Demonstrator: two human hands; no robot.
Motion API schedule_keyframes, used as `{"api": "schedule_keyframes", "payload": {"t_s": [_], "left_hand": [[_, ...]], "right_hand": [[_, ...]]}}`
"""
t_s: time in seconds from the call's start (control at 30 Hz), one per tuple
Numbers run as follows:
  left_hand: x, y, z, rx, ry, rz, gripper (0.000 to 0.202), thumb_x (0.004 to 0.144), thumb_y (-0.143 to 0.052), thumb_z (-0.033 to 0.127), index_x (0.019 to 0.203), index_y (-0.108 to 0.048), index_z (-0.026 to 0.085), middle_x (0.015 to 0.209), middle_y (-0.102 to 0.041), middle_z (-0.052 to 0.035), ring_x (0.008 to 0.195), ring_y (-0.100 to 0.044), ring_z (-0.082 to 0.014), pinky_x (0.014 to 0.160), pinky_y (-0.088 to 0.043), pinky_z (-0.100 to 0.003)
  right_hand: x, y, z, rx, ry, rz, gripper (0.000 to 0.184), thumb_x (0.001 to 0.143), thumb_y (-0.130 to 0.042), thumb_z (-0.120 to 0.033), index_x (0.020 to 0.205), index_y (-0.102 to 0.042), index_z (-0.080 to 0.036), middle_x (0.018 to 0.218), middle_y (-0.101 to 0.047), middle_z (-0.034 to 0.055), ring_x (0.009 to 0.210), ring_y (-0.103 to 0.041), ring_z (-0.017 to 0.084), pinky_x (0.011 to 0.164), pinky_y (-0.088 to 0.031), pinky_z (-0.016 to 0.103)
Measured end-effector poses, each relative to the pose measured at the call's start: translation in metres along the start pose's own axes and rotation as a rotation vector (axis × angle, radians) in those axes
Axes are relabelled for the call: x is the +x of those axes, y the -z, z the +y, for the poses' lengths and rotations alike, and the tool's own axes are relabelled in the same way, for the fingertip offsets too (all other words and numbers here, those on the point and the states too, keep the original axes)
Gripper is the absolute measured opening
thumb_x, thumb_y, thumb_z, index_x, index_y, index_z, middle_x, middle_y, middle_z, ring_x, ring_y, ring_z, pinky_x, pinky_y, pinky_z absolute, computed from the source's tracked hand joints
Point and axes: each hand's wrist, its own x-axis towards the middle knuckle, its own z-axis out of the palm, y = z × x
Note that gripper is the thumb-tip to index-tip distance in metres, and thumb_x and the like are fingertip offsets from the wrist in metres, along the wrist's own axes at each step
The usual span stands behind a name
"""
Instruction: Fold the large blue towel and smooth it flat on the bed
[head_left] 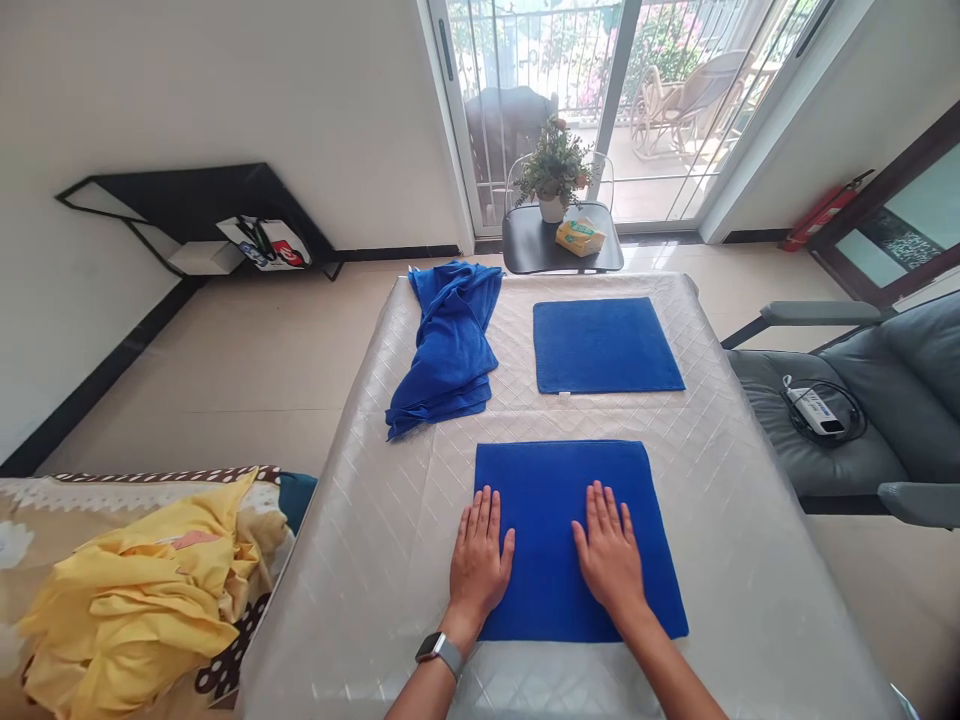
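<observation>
A folded blue towel [559,480] lies flat on the table [735,520] right in front of me. My left hand [478,555] rests palm down on its left edge, fingers stretched out, with a watch on the wrist. My right hand [609,550] lies flat on the towel's middle, fingers spread. A second folded blue towel [604,345] lies flat further back on the right. A heap of crumpled blue towels [450,345] sits at the back left of the table.
The table has a shiny quilted cover. Yellow cloth [142,600] lies on a patterned surface at the left. A grey armchair [862,400] with a cabled device stands right. Beyond the table is a small black table [525,250] with a plant and tissue pack.
</observation>
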Motion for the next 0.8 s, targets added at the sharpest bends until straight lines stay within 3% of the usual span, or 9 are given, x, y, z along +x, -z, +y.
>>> {"api": "schedule_keyframes", "payload": {"t_s": [0.1, 0.2, 0.3, 0.4, 0.5, 0.57, 0.67, 0.8], "left_hand": [[0.0, 0.0, 0.0, -0.003, -0.001, 0.004, 0.065, 0.099, -0.038, 0.034, 0.155, -0.011, 0.018, 0.161, -0.023, -0.009, 0.148, -0.02, -0.0249, 0.118, -0.03, -0.049], [-0.001, 0.0, 0.0, -0.028, -0.011, 0.016, 0.065, 0.099, -0.038, 0.031, 0.156, -0.01, 0.019, 0.161, -0.024, -0.0097, 0.147, -0.022, -0.0252, 0.117, -0.031, -0.049], [-0.003, -0.002, -0.004, -0.099, -0.003, 0.059, 0.063, 0.099, -0.037, 0.026, 0.156, -0.01, 0.019, 0.161, -0.025, -0.0101, 0.147, -0.024, -0.025, 0.116, -0.033, -0.049], [-0.009, -0.002, -0.01, -0.194, 0.034, 0.173, 0.06, 0.099, -0.036, 0.023, 0.155, -0.015, 0.022, 0.159, -0.029, -0.0097, 0.146, -0.027, -0.0261, 0.115, -0.034, -0.052], [-0.023, 0.001, -0.01, -0.256, 0.119, 0.286, 0.058, 0.098, -0.036, 0.022, 0.154, -0.022, 0.024, 0.156, -0.036, -0.0085, 0.144, -0.031, -0.0262, 0.115, -0.033, -0.054], [-0.037, 0.004, -0.004, -0.277, 0.164, 0.289, 0.057, 0.098, -0.036, 0.021, 0.154, -0.023, 0.025, 0.156, -0.037, -0.0078, 0.144, -0.032, -0.0256, 0.116, -0.032, -0.053], [-0.059, 0.01, 0.01, -0.286, 0.11, 0.175, 0.059, 0.098, -0.034, 0.02, 0.155, -0.019, 0.024, 0.158, -0.032, -0.007, 0.145, -0.029, -0.0249, 0.117, -0.031, -0.051], [-0.079, 0.009, 0.016, -0.243, 0.049, 0.035, 0.061, 0.098, -0.031, 0.021, 0.156, -0.012, 0.022, 0.161, -0.025, -0.0069, 0.147, -0.024, -0.0241, 0.118, -0.029, -0.05]], "right_hand": [[-0.007, 0.003, 0.038, -0.03, -0.068, 0.02, 0.065, 0.101, -0.019, -0.044, 0.155, -0.004, -0.011, 0.161, -0.018, 0.0107, 0.149, -0.013, 0.025, 0.12, -0.014, 0.049], [-0.01, 0.006, 0.06, -0.042, -0.067, 0.025, 0.064, 0.101, -0.016, -0.045, 0.156, -0.003, -0.014, 0.161, -0.019, 0.0093, 0.148, -0.016, 0.024, 0.12, -0.016, 0.048], [-0.009, 0.007, 0.065, -0.038, -0.053, 0.021, 0.063, 0.102, -0.018, -0.044, 0.156, -0.003, -0.015, 0.161, -0.022, 0.009, 0.148, -0.019, 0.024, 0.12, -0.017, 0.048], [-0.011, 0.013, 0.059, -0.027, -0.089, 0.045, 0.063, 0.102, -0.02, -0.042, 0.156, -0.003, -0.014, 0.16, -0.024, 0.0108, 0.148, -0.019, 0.025, 0.119, -0.018, 0.05], [-0.017, 0.023, 0.036, 0.012, -0.125, 0.085, 0.062, 0.102, -0.023, -0.037, 0.156, -0.004, -0.013, 0.159, -0.025, 0.0117, 0.148, -0.018, 0.026, 0.118, -0.019, 0.051], [-0.022, 0.031, 0.009, 0.051, -0.083, 0.081, 0.062, 0.101, -0.028, -0.034, 0.156, -0.006, -0.014, 0.159, -0.025, 0.0107, 0.148, -0.019, 0.026, 0.118, -0.021, 0.05], [-0.028, 0.036, -0.041, 0.102, 0.058, 0.025, 0.063, 0.1, -0.034, -0.031, 0.156, -0.01, -0.015, 0.159, -0.027, 0.0084, 0.147, -0.02, 0.025, 0.118, -0.021, 0.046], [-0.028, 0.025, -0.096, 0.142, 0.204, -0.02, 0.062, 0.1, -0.037, -0.032, 0.155, -0.016, -0.016, 0.159, -0.026, 0.006, 0.147, -0.021, 0.024, 0.119, -0.019, 0.043]]}}
